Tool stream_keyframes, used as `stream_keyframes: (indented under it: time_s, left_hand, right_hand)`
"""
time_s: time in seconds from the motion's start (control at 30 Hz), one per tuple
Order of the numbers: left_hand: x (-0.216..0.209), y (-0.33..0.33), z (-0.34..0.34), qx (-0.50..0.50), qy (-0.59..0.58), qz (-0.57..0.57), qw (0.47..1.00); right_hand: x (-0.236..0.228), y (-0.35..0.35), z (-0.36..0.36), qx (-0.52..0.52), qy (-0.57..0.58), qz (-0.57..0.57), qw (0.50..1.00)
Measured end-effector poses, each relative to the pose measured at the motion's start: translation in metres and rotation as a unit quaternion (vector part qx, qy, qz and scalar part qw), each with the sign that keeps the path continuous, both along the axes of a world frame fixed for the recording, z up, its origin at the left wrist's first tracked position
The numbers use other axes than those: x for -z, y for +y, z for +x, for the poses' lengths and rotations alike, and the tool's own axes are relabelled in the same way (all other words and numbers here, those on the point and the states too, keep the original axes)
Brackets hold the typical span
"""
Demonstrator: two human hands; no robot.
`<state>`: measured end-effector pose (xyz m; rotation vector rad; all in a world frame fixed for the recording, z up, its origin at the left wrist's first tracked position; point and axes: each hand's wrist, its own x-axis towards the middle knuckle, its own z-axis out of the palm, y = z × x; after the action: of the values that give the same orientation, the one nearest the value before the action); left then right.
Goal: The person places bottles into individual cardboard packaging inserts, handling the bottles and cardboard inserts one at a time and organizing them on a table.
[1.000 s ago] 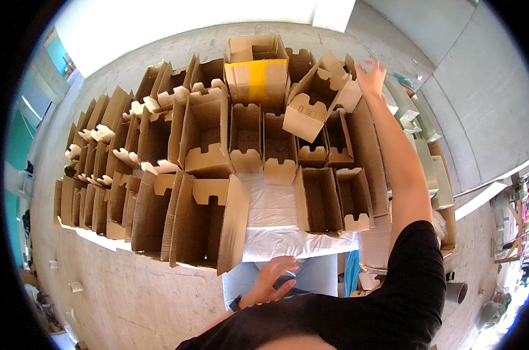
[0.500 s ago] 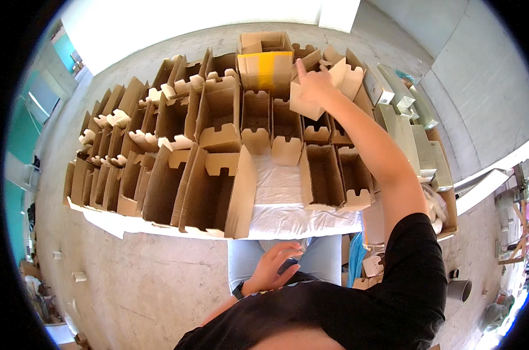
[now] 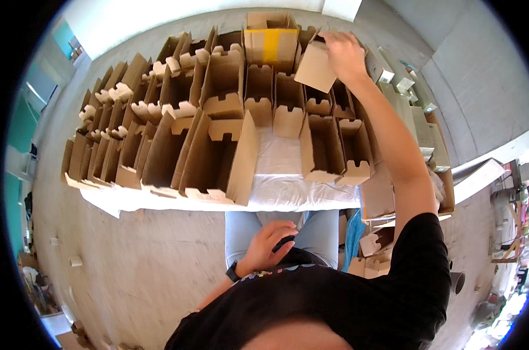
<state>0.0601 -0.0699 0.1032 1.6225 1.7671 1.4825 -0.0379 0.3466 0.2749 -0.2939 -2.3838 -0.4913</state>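
My right hand (image 3: 345, 57) reaches to the far right of the table, its fingers curled over the upper edge of a small cardboard box (image 3: 315, 67). This box is tilted, with a plain brown panel showing, above the notched open boxes around it. How deep the fingers go behind the edge is hidden. My left hand (image 3: 269, 245) hovers over my lap near the table's front edge, fingers apart and holding nothing. Nearer than the gripped box stand a brown open-topped box (image 3: 324, 146) and a narrower one (image 3: 355, 153) beside it.
Rows of open cardboard boxes (image 3: 220, 87) fill the left and middle of the table. A taller box with yellow tape (image 3: 271, 45) stands at the back. White cloth (image 3: 279, 169) covers the table. Long pale cartons (image 3: 421, 131) line the right; a blue plastic sheet (image 3: 352, 239) hangs below.
My right hand has gone from an outstretched index finger to curled fingers on the small box, whose panel now faces differently. My left hand stays over my lap; the whole view has shifted.
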Motion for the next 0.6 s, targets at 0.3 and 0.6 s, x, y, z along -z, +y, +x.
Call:
stream_keyframes:
  time_s: [0.3, 0.6]
  left_hand:
    - [-0.011, 0.001, 0.007, -0.038, -0.026, 0.012, 0.999]
    - [-0.002, -0.002, 0.006, -0.112, -0.064, 0.022, 0.991]
  right_hand:
    - [-0.011, -0.106, 0.078, -0.181, 0.252, -0.131, 0.942]
    - [0.077, -0.18, 0.106, -0.273, 0.169, -0.175, 0.931]
